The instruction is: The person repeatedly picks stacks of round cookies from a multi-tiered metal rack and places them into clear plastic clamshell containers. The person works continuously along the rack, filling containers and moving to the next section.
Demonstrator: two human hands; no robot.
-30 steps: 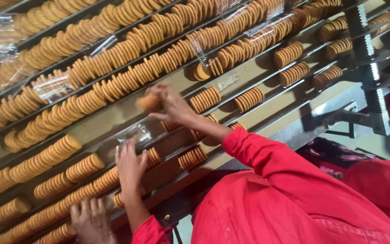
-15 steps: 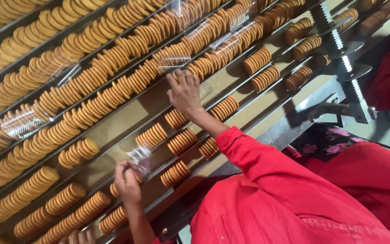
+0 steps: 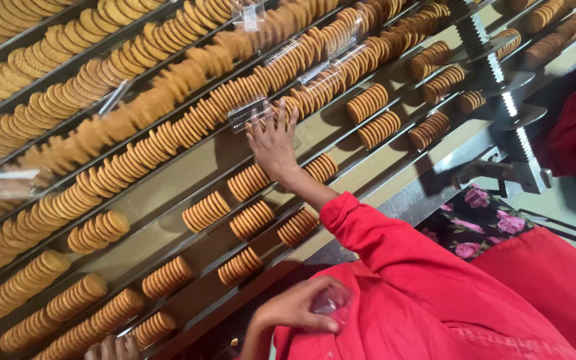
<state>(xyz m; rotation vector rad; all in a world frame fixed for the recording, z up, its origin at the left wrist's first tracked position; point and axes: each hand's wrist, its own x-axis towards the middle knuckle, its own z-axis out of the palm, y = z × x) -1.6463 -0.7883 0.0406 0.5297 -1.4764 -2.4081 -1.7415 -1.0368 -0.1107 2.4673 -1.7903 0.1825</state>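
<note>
Two hands work at the biscuit conveyor (image 3: 168, 193): the right hand (image 3: 273, 141) lies spread, fingers on a clear plastic tray (image 3: 249, 112) among the biscuit rows (image 3: 168, 133); the left hand (image 3: 299, 308), nearer the body, pinches another clear wrapper (image 3: 331, 303).

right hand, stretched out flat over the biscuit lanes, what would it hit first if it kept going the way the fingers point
Most likely the clear plastic tray just beyond the fingertips of the right hand, lying among the rows of round biscuits. Whether they already touch is unclear.
</note>
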